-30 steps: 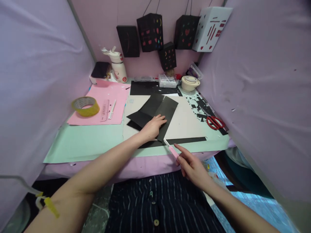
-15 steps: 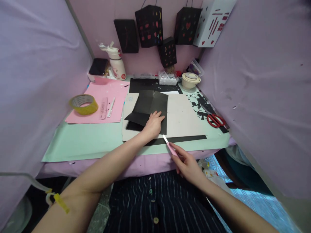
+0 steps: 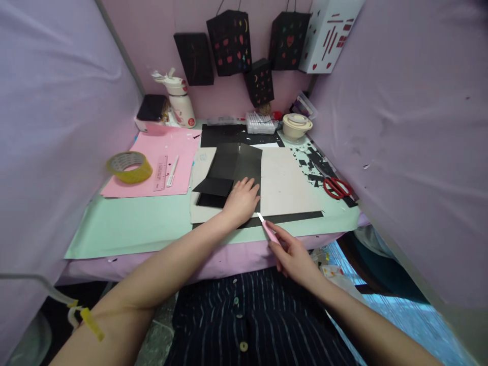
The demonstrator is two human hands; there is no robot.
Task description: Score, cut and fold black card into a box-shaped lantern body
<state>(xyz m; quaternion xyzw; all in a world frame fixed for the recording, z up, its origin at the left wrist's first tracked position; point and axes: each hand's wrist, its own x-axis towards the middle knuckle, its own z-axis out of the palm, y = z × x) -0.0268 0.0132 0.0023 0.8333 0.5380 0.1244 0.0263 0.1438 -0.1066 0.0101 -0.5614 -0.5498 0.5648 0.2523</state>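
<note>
My left hand lies flat on a folded black paper sheet, pressing it onto a grey board. In my right hand I grip a pink craft knife; its white tip points at the board's near edge, right next to my left hand. A long black paper strip lies along that near edge, on the mint green mat.
Pink paper with a ruler and a pen lies left, beside a yellow tape roll. Red scissors and black scraps sit right. A bottle, marker box and round container stand at the back under hanging paper lanterns. Purple curtains close both sides.
The black sheet has been turned from a slanted position to square with the board. My right hand has brought the knife up and left, closer to my left hand.
</note>
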